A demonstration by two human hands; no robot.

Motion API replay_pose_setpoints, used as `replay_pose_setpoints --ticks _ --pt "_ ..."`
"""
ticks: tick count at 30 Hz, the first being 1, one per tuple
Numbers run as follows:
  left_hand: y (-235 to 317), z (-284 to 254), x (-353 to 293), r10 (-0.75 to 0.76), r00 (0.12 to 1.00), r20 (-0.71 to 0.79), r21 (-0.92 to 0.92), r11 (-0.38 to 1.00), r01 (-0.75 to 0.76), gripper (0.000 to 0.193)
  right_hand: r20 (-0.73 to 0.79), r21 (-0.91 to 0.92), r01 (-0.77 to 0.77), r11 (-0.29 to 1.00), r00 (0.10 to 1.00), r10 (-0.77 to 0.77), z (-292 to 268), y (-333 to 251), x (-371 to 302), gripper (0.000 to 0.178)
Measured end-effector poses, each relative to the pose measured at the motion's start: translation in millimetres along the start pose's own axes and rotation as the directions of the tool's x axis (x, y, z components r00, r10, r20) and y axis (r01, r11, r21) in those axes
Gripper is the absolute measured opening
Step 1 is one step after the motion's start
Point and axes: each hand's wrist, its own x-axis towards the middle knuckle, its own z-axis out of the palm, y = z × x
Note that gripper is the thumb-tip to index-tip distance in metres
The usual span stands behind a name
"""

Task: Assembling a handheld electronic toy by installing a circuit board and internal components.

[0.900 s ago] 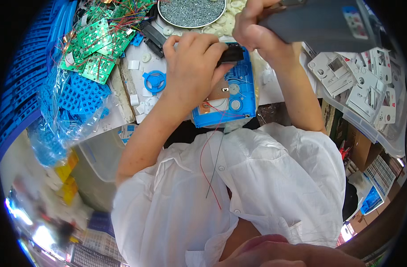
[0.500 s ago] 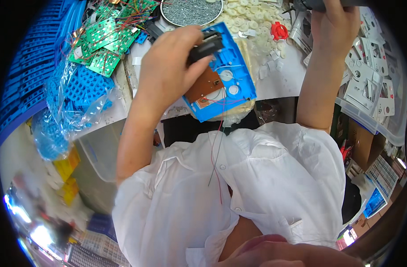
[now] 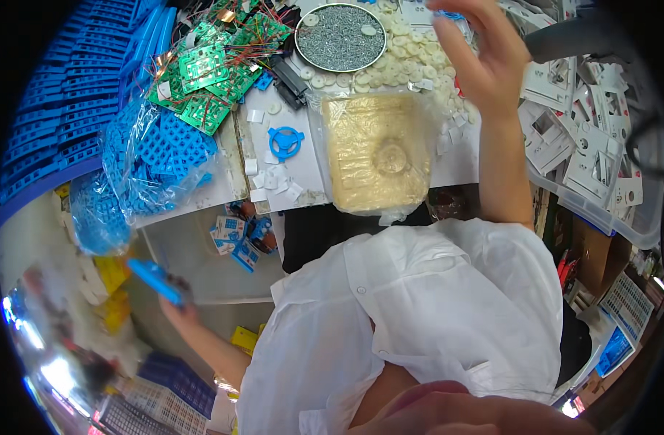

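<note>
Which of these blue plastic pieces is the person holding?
The blue case in the left hand, at the picture's lower left; the spoked blue ring, bagged blue pieces and stacked blue pieces are in no hand.

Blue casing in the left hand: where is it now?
In the head view, the blue casing is at lower left, blurred in the left hand, below the bagged blue parts and by the left edge of the clear bin.

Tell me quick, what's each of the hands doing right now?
Left hand: closed, holding the blue case.
Right hand: open, nothing seen in it.
</note>
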Motion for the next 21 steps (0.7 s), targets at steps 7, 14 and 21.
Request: replay_pose_setpoints --ticks 7,14,21 --pt "-244 -65 71 -0.558 0.681 -0.474 -0.012 0.778 0.628 0.036 -0.013 -0.504 -0.18 0.844 0.979 0.201 66 149 34 0.046" --pt "-265 -25 67 -0.533 0.613 -0.583 0.302 0.558 0.773 0.043 0.066 -0.668 -0.268 0.694 0.908 0.415 103 164 48 0.053" --pt "-168 -15 86 0.074 0.79 -0.608 0.475 0.832 0.287 0.055 -0.007 0.13 -0.537 0.833 0.84 0.543 93 125 11 0.04"
